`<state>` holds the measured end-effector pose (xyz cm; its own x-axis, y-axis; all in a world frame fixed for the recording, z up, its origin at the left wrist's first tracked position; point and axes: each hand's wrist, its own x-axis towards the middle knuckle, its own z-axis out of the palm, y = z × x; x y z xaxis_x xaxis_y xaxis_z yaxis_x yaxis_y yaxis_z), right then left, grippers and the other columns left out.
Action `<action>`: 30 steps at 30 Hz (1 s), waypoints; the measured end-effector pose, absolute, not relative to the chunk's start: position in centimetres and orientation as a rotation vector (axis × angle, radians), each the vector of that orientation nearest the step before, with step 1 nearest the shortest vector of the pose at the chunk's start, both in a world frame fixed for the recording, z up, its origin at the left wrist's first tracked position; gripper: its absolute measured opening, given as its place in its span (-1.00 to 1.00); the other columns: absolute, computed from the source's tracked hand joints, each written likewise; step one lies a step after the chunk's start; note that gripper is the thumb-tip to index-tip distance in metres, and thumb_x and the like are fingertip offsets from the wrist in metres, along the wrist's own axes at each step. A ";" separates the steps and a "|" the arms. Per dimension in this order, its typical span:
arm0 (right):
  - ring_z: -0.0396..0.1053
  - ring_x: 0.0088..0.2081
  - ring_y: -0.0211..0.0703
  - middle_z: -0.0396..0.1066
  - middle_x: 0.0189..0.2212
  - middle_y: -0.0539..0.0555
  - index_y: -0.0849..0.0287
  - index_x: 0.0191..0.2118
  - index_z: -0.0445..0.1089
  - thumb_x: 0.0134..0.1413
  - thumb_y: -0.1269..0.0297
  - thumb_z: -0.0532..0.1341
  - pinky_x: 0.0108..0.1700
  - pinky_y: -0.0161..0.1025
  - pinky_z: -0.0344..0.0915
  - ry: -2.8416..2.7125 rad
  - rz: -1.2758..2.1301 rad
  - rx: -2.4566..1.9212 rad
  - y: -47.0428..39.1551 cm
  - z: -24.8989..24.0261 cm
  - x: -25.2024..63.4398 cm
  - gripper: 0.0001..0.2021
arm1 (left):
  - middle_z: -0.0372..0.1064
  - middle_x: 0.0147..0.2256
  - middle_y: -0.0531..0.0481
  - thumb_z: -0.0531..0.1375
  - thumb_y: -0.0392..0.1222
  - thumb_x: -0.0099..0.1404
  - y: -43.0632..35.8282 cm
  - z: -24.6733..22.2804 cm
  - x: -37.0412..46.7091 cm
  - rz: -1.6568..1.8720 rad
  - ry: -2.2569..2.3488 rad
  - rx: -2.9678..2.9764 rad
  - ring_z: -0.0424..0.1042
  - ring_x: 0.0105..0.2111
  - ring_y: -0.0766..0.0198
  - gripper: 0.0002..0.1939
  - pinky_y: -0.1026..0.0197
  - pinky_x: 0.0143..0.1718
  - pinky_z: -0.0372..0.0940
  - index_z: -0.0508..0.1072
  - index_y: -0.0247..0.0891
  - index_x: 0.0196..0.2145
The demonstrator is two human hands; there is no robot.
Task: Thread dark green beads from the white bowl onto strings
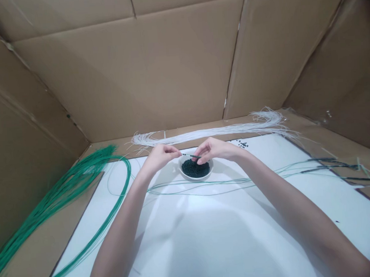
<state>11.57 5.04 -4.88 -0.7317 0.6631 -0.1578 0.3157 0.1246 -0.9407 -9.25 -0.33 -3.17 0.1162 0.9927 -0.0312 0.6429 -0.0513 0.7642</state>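
A small white bowl (pixel 196 179) filled with dark beads (pixel 195 168) stands on the white board. Just above its left rim, my left hand (pixel 164 155) pinches one end of a thin strand with dark beads (pixel 188 155) on it. Over the bowl's right side, my right hand (pixel 211 150) is closed on the same strand, its fingertips close to the beads in the bowl. The strand runs roughly level between both hands. Thin green strands (pixel 201 183) cross the board in front of the bowl.
A thick green bundle of strands (pixel 50 207) curves along the left. Behind the bowl lies a white bundle of strands (pixel 210 132). Beaded strands (pixel 339 165) rest at the right edge, and loose beads (pixel 243 144) lie behind my right hand. Cardboard walls (pixel 167 68) surround the board.
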 end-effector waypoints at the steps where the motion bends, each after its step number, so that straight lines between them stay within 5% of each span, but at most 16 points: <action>1: 0.38 -0.36 -0.22 0.47 -0.39 0.08 0.26 -0.32 0.45 -0.42 0.31 0.34 -0.26 -0.29 0.28 -2.122 1.652 -0.932 5.0 -4.8 11.6 -0.64 | 0.37 -0.53 0.04 0.14 -0.06 -0.02 -0.3 -3.2 -9.2 0.706 1.588 1.767 0.24 -0.50 0.34 -0.72 0.33 -0.49 0.07 0.49 -0.32 -0.46; 7: 0.37 -0.24 -0.20 0.43 -0.24 0.14 0.23 -0.10 0.33 -0.37 0.31 0.34 -0.16 -0.25 0.25 -2.174 1.723 -0.787 4.6 -4.4 11.7 -0.46 | 0.37 -0.55 0.05 0.14 -0.07 -0.03 -0.1 -3.6 -8.9 0.719 1.593 1.808 0.24 -0.50 0.33 -0.73 0.33 -0.49 0.08 0.52 -0.29 -0.45; 16: 0.37 -0.42 -0.27 0.43 -0.31 0.19 0.29 -0.22 0.39 0.00 -0.03 0.06 -0.39 -0.33 0.29 -2.013 1.782 -0.891 4.1 -4.5 11.0 -0.54 | 0.41 -0.52 0.03 0.17 -0.05 -0.07 0.1 -4.2 -8.6 0.721 1.602 1.758 0.28 -0.46 0.30 -0.72 0.31 -0.43 0.12 0.53 -0.31 -0.47; 24: 0.36 -0.40 -0.29 0.42 -0.37 0.09 0.25 -0.25 0.41 -0.08 0.05 0.16 -0.33 -0.32 0.32 -2.063 1.699 -0.899 3.8 -4.0 11.2 -0.63 | 0.43 -0.51 0.02 0.16 -0.09 -0.06 0.0 -4.2 -8.5 0.744 1.620 1.765 0.30 -0.46 0.29 -0.74 0.31 -0.43 0.13 0.53 -0.30 -0.47; 30: 0.35 -0.46 -0.30 0.39 -0.48 0.02 0.26 -0.32 0.39 -0.32 0.30 0.32 -0.41 -0.34 0.33 -2.065 1.426 -0.841 4.1 -4.5 11.0 -0.69 | 0.38 -0.57 0.04 0.17 -0.05 -0.03 -0.2 -3.6 -8.5 0.835 1.593 1.783 0.24 -0.54 0.35 -0.72 0.32 -0.51 0.09 0.52 -0.32 -0.46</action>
